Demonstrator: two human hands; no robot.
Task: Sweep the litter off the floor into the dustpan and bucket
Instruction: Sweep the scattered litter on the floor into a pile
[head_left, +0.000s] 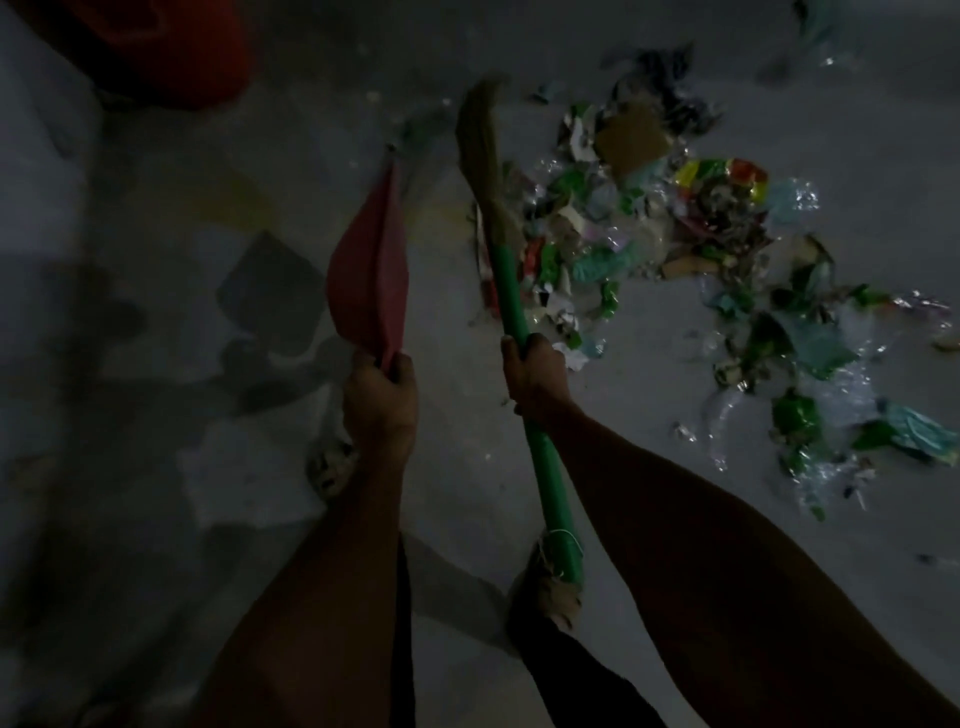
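Observation:
A red dustpan (370, 275) hangs edge-on above the floor; my left hand (381, 397) grips its handle from below. My right hand (537, 374) grips the green handle of a broom (511, 291), whose straw head points up and away, at the left edge of the litter. A wide heap of litter (675, 228) lies on the grey floor to the right: green and foil wrappers, clear plastic, paper scraps and a brown cardboard piece (631, 137). A red bucket (171, 52) stands at the top left.
The scene is dim. More wrappers and a teal cloth-like piece (919, 431) trail down the right side. A dark flat sheet (270, 291) and pale paper (249, 478) lie on the floor left of the dustpan. My feet (558, 597) stand below the broom's end.

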